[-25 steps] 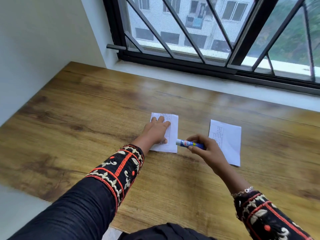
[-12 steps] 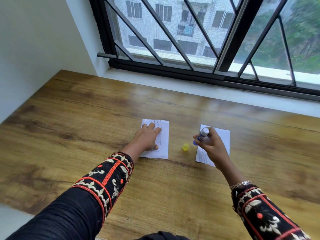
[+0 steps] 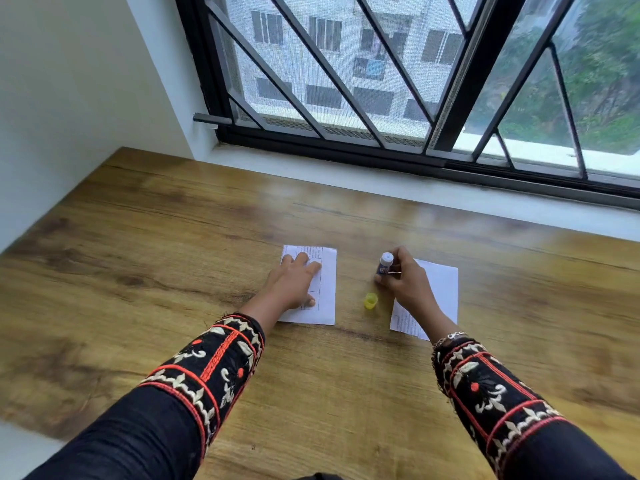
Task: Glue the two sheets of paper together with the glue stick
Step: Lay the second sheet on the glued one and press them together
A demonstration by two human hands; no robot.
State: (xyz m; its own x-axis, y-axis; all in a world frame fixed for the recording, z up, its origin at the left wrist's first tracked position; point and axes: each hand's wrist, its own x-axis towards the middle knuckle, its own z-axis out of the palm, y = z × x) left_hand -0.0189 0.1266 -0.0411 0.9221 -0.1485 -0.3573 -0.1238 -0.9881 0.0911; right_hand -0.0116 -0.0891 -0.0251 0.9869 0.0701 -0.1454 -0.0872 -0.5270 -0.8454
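Fingers (image 3: 398, 263) of the right hand (image 3: 410, 284) grip the glue stick (image 3: 385, 264); left hand (image 3: 294, 284) lies flat on a sheet (image 3: 328, 282).

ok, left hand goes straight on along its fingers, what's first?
Looks free: left hand rests on the left sheet; past its far edge only bare table until the windowsill, as far as visible.

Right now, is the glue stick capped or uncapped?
Uncapped. The yellow cap sits on the table, apart from the glue stick, which the right hand holds upright.
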